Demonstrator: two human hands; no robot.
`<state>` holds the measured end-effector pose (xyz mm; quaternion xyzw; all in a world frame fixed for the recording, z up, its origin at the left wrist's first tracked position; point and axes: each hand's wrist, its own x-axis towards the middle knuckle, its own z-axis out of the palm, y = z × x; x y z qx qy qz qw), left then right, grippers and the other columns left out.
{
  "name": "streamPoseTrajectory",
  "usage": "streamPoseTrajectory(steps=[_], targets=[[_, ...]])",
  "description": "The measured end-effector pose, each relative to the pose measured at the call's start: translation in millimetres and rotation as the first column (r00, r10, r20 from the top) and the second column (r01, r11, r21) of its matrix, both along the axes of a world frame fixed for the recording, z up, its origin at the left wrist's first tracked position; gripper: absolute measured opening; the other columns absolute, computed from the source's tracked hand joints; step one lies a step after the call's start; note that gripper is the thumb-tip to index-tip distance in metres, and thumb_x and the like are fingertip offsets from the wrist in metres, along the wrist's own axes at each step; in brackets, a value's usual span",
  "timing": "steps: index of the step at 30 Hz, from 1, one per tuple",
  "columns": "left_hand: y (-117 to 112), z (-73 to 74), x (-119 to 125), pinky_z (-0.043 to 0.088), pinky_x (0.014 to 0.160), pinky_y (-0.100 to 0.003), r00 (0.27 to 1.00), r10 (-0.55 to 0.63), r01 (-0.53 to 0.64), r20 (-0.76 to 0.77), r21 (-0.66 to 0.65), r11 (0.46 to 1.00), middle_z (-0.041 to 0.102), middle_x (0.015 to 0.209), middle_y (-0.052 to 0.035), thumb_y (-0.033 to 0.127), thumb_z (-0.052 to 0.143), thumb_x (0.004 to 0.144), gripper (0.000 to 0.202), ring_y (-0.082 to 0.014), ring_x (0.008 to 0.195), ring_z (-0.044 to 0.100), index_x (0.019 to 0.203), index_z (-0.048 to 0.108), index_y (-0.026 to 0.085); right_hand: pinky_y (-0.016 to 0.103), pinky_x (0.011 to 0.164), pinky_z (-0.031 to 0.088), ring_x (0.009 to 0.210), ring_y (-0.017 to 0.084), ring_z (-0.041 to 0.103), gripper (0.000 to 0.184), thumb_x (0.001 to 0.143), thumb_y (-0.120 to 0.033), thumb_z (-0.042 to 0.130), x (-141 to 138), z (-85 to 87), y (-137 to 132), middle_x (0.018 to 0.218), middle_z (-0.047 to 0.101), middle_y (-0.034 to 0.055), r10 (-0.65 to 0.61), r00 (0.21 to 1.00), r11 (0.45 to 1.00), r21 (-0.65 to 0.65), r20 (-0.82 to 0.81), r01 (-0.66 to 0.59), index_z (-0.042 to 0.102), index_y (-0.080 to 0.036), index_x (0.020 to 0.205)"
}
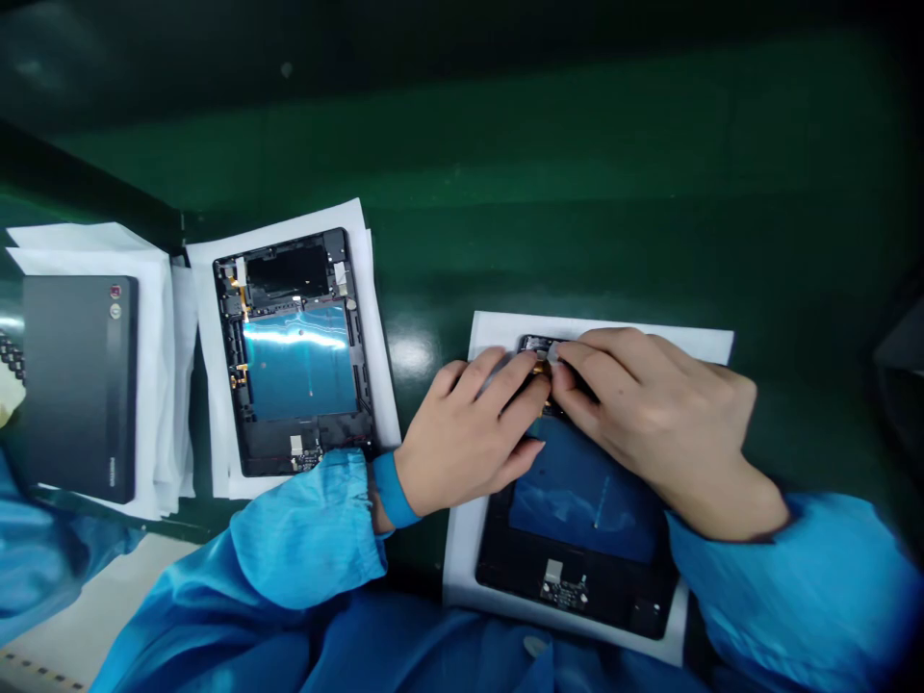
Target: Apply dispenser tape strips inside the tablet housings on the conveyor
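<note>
Head view: open tablet (577, 568) on paper (462, 539), close in front. Left hand (469, 433) and right hand (650, 414) meeting at tablet's top edge, fingertips pressed together, pinching connector (540, 367). Step, by judgement: seating connector. Calls for fine, steady pressure. Second tablet (295, 356) well apart, left.

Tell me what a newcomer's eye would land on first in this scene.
Both hands stand out first: the left hand and right hand, in blue sleeves, meet fingertip to fingertip at a small gold part near the far edge of an opened tablet on white paper at centre right. To the left lies a second opened tablet with a shiny blue panel, and farther left a closed dark tablet, all on the green table.
</note>
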<state>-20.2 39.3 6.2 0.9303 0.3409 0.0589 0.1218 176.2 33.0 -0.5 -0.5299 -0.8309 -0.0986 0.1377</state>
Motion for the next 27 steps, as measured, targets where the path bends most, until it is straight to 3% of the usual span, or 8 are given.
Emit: streamPoseTrajectory(steps=[12, 27], targets=[[-1.8, -1.6, -1.6, 0.038, 0.097, -0.042, 1.0, 0.001, -0.001, 0.016, 0.004, 1.0, 0.051, 0.143, -0.0112, 0.044, 0.052, 0.092, 0.053, -0.0301, 0.13, 0.042, 0.135, 0.052, 0.011, 0.026, 0.057, 0.035, 0.075, 0.013, 0.055, 0.02, 0.086, -0.023, 0.067, -1.2, 2.7, -1.3, 0.092, 0.071, 0.0028, 0.056, 0.997, 0.998, 0.027, 0.046, -0.057, 0.068, -0.012, 0.102], [-2.4, -1.9, -1.9, 0.038, 0.098, -0.043, 1.0, 0.003, -0.003, 0.017, -0.005, 1.0, 0.051, 0.143, -0.0114, 0.043, 0.05, 0.093, 0.051, -0.0302, 0.13, 0.042, 0.134, 0.053, 0.012, 0.028, 0.055, 0.032, 0.072, 0.015, 0.054, 0.014, 0.09, -0.019, 0.062, -5.4, 8.8, -1.5, 0.09, 0.069, 0.0045, 0.073, 0.989, 0.997, -0.026, 0.131, -0.07, 0.068, -0.011, 0.099]])
